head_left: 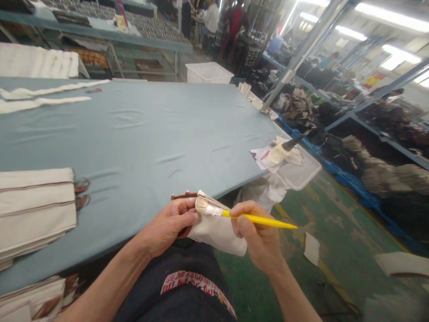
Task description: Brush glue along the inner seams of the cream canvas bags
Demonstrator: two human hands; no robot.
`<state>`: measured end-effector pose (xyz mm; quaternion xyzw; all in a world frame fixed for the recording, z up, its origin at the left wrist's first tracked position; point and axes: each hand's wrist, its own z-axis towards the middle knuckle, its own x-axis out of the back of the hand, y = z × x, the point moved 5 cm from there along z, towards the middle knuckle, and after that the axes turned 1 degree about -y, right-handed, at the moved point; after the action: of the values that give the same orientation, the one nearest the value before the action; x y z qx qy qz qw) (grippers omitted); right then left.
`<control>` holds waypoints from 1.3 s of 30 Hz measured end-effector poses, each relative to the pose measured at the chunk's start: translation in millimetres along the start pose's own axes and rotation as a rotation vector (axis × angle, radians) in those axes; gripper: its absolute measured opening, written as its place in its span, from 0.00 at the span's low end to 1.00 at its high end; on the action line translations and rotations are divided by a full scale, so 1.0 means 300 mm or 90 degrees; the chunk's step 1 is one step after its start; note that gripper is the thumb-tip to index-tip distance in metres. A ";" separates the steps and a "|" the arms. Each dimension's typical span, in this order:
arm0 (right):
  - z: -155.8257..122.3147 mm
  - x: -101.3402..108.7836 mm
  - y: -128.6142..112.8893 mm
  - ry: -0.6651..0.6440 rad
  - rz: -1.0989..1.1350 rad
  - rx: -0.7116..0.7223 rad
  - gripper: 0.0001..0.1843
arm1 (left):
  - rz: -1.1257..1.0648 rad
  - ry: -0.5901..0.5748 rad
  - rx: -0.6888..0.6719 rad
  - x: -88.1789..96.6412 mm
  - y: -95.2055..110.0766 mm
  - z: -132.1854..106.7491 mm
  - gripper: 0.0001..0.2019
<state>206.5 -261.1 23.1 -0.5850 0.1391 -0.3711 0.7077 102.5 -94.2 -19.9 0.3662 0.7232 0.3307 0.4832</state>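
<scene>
At lower centre I saw a brush (217,210) with a smooth, glossy, plastic-looking handle (268,221) and rough bristles (201,205); at left, matt cloth pieces (36,194); mid-frame, a lightly wrinkled table cover (150,125); at top centre, a plastic bin (208,74).

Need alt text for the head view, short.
A person's right hand holds a yellow-handled brush, its bristles by the fingertips of the left hand, which grips a pale cloth piece beside a blue-covered table. Stacked cream cloth lies on the table at left; a white bin stands beyond the far edge.
</scene>
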 end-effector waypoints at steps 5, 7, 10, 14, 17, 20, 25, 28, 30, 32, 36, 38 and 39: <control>0.016 -0.015 -0.028 0.009 -0.039 -0.004 0.11 | 0.002 0.003 0.026 0.003 -0.010 0.002 0.17; 0.043 -0.020 -0.039 0.000 -0.081 0.021 0.09 | -0.006 0.004 0.026 0.002 -0.017 0.001 0.17; 0.083 -0.022 -0.053 0.005 -0.170 0.109 0.08 | -0.020 0.014 0.017 -0.001 -0.021 0.004 0.18; 0.097 -0.042 -0.069 0.041 -0.264 0.248 0.08 | -0.048 0.038 0.002 -0.003 -0.006 0.012 0.20; 0.089 -0.066 -0.072 0.055 -0.271 0.320 0.08 | -0.064 0.058 -0.004 0.003 0.008 0.015 0.19; 0.082 -0.074 -0.067 0.049 -0.270 0.363 0.09 | -0.087 0.081 -0.013 0.008 0.013 0.016 0.20; 0.069 -0.031 -0.047 0.056 -0.312 0.286 0.08 | -0.122 0.071 -0.013 -0.015 -0.005 0.024 0.22; 0.049 -0.003 -0.046 0.084 -0.329 0.242 0.07 | -0.126 0.070 -0.009 -0.027 -0.014 0.026 0.23; 0.036 0.013 -0.044 0.114 -0.342 0.222 0.08 | -0.124 0.082 -0.001 -0.030 -0.017 0.024 0.23; 0.024 0.030 -0.043 0.151 -0.357 0.210 0.08 | -0.123 0.097 -0.002 -0.032 -0.012 0.018 0.23; -0.004 0.058 -0.061 0.199 -0.401 0.213 0.08 | -0.105 0.108 -0.023 -0.046 0.000 0.013 0.20; -0.020 0.061 -0.080 0.205 -0.430 0.227 0.07 | -0.088 0.126 -0.040 -0.051 -0.001 0.015 0.19; -0.028 0.060 -0.086 0.208 -0.443 0.230 0.06 | -0.076 0.140 -0.048 -0.051 -0.005 0.017 0.19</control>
<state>204.3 -280.6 49.3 -0.3972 -0.0234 -0.6944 0.5996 110.9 -107.5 -15.8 0.2657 0.7795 0.3664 0.4329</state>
